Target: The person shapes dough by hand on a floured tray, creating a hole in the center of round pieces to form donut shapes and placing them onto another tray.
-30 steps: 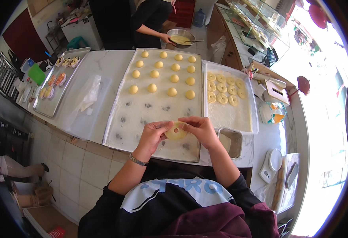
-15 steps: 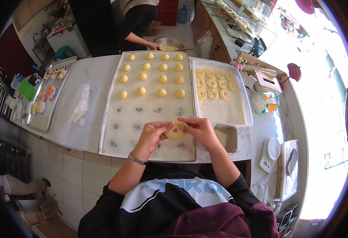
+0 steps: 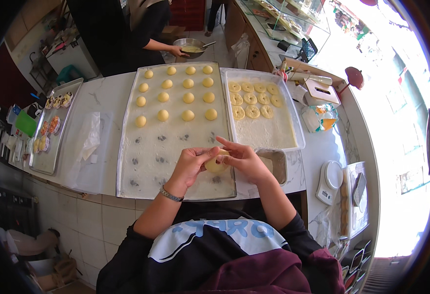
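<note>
A pale yellow dough ring (image 3: 215, 166) is held between both hands above the near right part of a big floured tray (image 3: 149, 169). My left hand (image 3: 191, 165), with a watch on its wrist, grips the ring's left side between thumb and fingers. Across from it, my right hand (image 3: 244, 160) has its thumb and fingers at the ring's hole and upper edge, the index finger raised. Several round dough balls (image 3: 163, 97) sit in rows on the tray's far half; bare marks in the flour lie nearer me. To the right, a white plastic tub (image 3: 269, 134) holds several dough rings (image 3: 250, 99).
A metal tin (image 3: 279, 169) stands right of my right hand. At left are a plastic sheet (image 3: 91, 137) and a tray of decorated pastries (image 3: 53, 132). A kitchen scale (image 3: 329, 181) lies right. Beyond the counter, another person's hand (image 3: 177, 50) holds a metal bowl (image 3: 194, 47).
The view has shifted, so the trays appear further left. My right fingers have moved on the dough ring, the index finger now lifted. The other person's bowl is raised and further left.
</note>
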`<action>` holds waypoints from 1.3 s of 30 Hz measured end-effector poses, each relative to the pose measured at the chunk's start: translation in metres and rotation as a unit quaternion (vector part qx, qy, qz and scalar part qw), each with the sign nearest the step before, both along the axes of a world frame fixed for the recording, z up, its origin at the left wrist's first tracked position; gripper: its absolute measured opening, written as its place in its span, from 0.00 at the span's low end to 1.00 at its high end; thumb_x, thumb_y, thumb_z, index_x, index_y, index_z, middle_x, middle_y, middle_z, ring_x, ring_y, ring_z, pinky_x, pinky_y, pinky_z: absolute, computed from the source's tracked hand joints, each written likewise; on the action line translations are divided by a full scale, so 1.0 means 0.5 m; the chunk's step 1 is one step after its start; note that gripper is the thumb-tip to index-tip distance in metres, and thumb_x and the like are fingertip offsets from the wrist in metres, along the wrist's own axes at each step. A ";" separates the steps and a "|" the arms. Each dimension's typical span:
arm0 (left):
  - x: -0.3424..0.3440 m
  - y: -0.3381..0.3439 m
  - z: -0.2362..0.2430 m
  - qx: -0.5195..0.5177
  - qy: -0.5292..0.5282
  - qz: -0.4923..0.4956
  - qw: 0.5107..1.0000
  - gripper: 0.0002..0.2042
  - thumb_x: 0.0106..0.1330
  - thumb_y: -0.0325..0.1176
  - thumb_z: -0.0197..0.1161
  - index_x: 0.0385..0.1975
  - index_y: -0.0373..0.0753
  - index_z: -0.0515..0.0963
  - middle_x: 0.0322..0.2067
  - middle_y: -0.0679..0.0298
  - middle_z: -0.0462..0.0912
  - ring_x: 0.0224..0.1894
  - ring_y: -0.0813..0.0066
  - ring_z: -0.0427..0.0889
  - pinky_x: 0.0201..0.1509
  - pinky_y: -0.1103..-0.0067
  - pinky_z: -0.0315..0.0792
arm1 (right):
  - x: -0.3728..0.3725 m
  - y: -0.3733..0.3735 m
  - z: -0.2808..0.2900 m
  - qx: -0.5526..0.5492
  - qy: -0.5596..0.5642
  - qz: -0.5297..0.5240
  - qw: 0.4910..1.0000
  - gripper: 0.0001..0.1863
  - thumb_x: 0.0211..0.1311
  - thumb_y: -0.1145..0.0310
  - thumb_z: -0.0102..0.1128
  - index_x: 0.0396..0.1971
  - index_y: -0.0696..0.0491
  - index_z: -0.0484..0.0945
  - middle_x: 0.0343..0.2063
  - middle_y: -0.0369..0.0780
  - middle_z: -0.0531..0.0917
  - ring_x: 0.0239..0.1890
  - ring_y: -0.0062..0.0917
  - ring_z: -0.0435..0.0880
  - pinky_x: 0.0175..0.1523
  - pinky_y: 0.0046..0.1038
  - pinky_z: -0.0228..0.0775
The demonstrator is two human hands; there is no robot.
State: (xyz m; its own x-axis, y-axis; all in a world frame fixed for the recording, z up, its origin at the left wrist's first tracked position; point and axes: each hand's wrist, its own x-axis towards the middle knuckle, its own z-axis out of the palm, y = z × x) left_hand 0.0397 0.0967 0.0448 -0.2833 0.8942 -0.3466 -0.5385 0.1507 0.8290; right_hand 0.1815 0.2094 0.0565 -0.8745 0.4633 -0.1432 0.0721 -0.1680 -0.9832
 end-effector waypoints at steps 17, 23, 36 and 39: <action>0.013 0.011 -0.043 0.183 0.415 0.020 0.891 0.50 0.38 0.35 0.76 0.61 0.37 0.48 0.59 0.53 0.55 0.60 0.61 0.60 0.62 0.69 0.58 | -0.044 0.010 -0.012 -0.289 0.044 0.018 0.956 0.15 0.62 0.72 0.49 0.45 0.66 0.68 0.38 0.43 0.76 0.39 0.25 0.79 0.42 0.23 0.74; 0.003 0.041 -0.045 0.196 0.392 -0.024 0.898 0.47 0.37 0.31 0.77 0.59 0.37 0.53 0.58 0.55 0.58 0.59 0.63 0.62 0.60 0.70 0.61 | -0.028 0.024 -0.011 -0.306 0.041 0.008 0.951 0.14 0.63 0.72 0.46 0.43 0.66 0.68 0.38 0.43 0.76 0.37 0.26 0.80 0.38 0.23 0.76; -0.019 -0.014 -0.074 0.086 0.358 0.118 0.922 0.42 0.47 0.36 0.72 0.60 0.41 0.52 0.58 0.55 0.60 0.60 0.63 0.60 0.60 0.67 0.56 | 0.152 0.389 -0.019 -0.101 -0.012 -0.240 0.966 0.14 0.54 0.77 0.55 0.41 0.68 0.72 0.37 0.44 0.78 0.40 0.28 0.79 0.46 0.24 0.74; -0.014 -0.026 -0.075 0.068 0.311 0.138 0.938 0.38 0.50 0.33 0.70 0.59 0.40 0.54 0.56 0.54 0.63 0.58 0.63 0.63 0.58 0.69 0.59 | 0.197 0.522 -0.100 0.010 -0.141 -0.273 0.952 0.16 0.51 0.77 0.56 0.41 0.67 0.73 0.34 0.42 0.78 0.36 0.27 0.80 0.40 0.24 0.75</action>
State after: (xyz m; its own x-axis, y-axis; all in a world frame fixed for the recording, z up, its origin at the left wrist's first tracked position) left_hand 0.0324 0.0839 0.0072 -0.6207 0.7806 0.0737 0.0517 -0.0531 0.9972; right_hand 0.2801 0.4702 0.0065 -0.4314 0.8421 -0.3237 0.2413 -0.2381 -0.9408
